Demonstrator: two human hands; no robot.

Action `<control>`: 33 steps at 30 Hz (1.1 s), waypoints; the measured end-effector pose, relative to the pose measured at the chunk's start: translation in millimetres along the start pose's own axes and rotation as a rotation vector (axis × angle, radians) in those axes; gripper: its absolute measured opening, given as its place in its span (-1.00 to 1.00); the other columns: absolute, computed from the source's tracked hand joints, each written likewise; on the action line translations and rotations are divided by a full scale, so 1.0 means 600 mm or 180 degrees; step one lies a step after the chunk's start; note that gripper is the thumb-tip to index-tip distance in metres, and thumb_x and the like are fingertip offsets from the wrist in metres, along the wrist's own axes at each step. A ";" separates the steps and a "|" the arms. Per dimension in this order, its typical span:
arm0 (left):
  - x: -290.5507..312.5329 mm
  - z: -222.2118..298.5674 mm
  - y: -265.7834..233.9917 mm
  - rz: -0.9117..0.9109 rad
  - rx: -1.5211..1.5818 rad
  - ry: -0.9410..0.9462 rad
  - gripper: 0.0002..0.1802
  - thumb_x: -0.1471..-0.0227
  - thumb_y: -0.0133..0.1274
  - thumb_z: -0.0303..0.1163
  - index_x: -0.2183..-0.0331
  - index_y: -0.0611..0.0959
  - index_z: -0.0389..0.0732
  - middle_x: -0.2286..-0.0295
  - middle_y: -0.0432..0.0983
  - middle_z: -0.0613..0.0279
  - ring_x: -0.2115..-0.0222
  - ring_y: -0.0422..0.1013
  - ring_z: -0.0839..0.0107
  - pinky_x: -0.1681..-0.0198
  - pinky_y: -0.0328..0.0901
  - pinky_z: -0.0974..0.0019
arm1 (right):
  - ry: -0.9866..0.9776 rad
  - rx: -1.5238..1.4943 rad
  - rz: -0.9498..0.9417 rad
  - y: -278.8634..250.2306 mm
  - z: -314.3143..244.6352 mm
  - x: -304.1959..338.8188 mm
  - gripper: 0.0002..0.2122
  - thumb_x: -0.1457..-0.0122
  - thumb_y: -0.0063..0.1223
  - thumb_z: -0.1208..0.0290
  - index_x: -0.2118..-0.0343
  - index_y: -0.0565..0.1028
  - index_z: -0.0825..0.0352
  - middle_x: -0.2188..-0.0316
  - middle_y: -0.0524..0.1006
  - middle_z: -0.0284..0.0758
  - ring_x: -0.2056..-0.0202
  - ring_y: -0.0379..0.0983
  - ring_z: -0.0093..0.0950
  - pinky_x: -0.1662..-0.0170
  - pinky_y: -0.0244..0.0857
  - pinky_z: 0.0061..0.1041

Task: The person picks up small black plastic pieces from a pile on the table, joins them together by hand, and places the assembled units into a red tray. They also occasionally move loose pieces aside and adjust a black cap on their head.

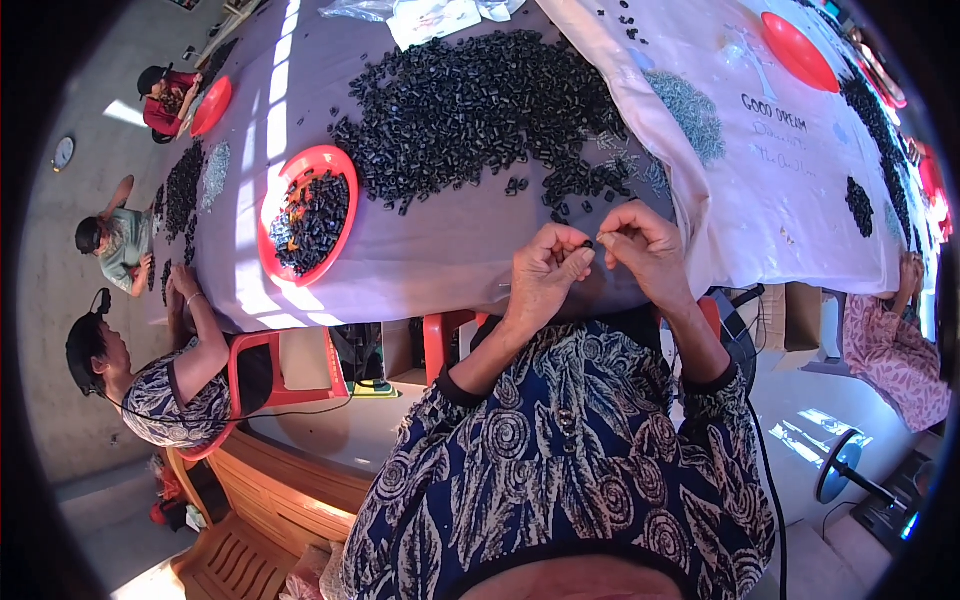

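Note:
In front of my chest, over the table's near edge, both hands are close together. My left hand [549, 275] pinches a small black plastic piece [588, 244] between thumb and forefinger. My right hand [648, 250] is closed in a pinch just beside it; whatever lies in its fingertips is too small to make out. Beyond them spreads a large heap of black plastic pieces [470, 110]. Small silvery metal parts [655, 176] lie between that heap and my right hand, partly along the cloth's fold.
A red basin [352, 190] with black pieces stands to the left. At the right, a pale cloth [740, 190] carries a silvery pile [690, 115] and another red basin [800, 55]. People [165, 390] sit around the table. A red chair [335, 365] and wooden bench [290, 480] stand at lower left.

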State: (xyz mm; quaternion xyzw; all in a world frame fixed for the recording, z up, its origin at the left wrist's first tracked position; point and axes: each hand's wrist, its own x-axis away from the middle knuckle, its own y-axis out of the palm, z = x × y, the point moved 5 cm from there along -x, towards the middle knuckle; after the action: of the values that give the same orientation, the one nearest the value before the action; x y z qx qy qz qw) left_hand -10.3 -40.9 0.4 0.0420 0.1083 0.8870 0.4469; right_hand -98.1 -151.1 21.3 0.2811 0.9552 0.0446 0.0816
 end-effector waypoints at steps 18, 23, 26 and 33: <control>0.003 -0.028 -0.006 -0.0118 0.0940 -0.0728 -0.90 0.03 0.07 -0.51 0.38 0.53 -0.30 0.54 0.47 0.28 0.59 0.34 0.65 0.52 0.27 0.59 | -0.0348 0.0617 -0.0300 0.003 -0.002 0.008 -0.87 0.01 -0.06 0.66 0.39 0.51 0.38 0.53 0.43 -0.41 0.53 0.31 -0.71 0.51 0.18 -0.70; 0.006 -0.024 0.002 -0.0416 0.0494 -0.0666 -0.90 0.02 0.04 -0.53 0.38 0.52 -0.31 0.55 0.46 0.28 0.60 0.33 0.64 0.51 0.26 0.58 | 0.0377 0.0669 0.0576 -0.067 0.039 -0.017 -0.87 -0.05 -0.11 0.61 0.39 0.50 0.35 0.53 0.43 -0.45 0.61 0.29 -0.74 0.53 0.19 -0.76; 0.016 -0.033 0.021 -0.0707 0.0339 -0.0977 -0.91 0.03 0.04 -0.53 0.38 0.52 -0.31 0.55 0.46 0.29 0.60 0.33 0.64 0.52 0.26 0.57 | 0.0190 0.1333 0.0860 -0.091 0.055 -0.027 -0.89 -0.06 -0.10 0.60 0.39 0.49 0.36 0.51 0.45 -0.40 0.56 0.33 -0.67 0.48 0.23 -0.68; 0.030 -0.047 0.036 -0.0944 -0.0020 -0.1144 -0.90 0.04 0.06 -0.50 0.41 0.51 -0.29 0.58 0.43 0.36 0.61 0.31 0.67 0.55 0.23 0.59 | -0.0585 0.2599 0.0577 -0.064 0.056 -0.045 -0.89 -0.02 -0.07 0.60 0.39 0.49 0.37 0.47 0.42 -0.21 0.42 0.40 -0.27 0.34 0.27 -0.40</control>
State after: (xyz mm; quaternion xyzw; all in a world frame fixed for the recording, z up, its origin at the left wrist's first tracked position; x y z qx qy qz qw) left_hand -42.8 -43.4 -22.3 0.1815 0.0292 0.7902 0.5846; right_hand -89.9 -196.8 -13.0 0.3759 0.8546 -0.3555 0.0442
